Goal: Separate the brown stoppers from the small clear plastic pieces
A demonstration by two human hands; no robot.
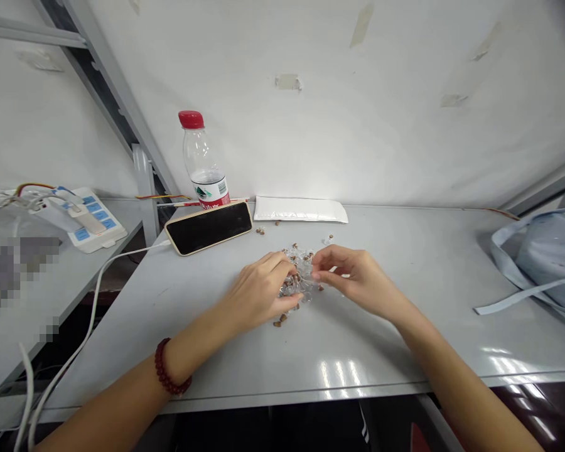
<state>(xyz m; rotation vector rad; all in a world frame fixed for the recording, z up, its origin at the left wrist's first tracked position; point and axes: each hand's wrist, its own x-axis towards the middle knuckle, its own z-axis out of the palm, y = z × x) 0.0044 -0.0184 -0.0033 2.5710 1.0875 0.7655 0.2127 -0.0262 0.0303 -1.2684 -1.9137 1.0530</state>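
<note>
A loose heap of tiny clear bottles with brown cork stoppers (pixel 306 292) lies mid-table. My left hand (pixel 263 289), with a dark red bead bracelet (pixel 169 370) on its wrist, curls over the heap's left side. Its thumb and fingers close around some of the corked bottles; how many it grips is hidden. At the heap's right edge, my right hand (pixel 353 273) has thumb and forefinger pinched together. Whatever sits at those fingertips is too small to make out. Loose corks (pixel 280 320) lie just in front of the heap.
A phone (pixel 209 227) leans against a red-capped water bottle (pixel 204 160), its white cable running left. A white padded packet (pixel 301 209) lies by the wall. On the right rests a light blue bag (pixel 541 257); on the left, a power strip (pixel 96 220).
</note>
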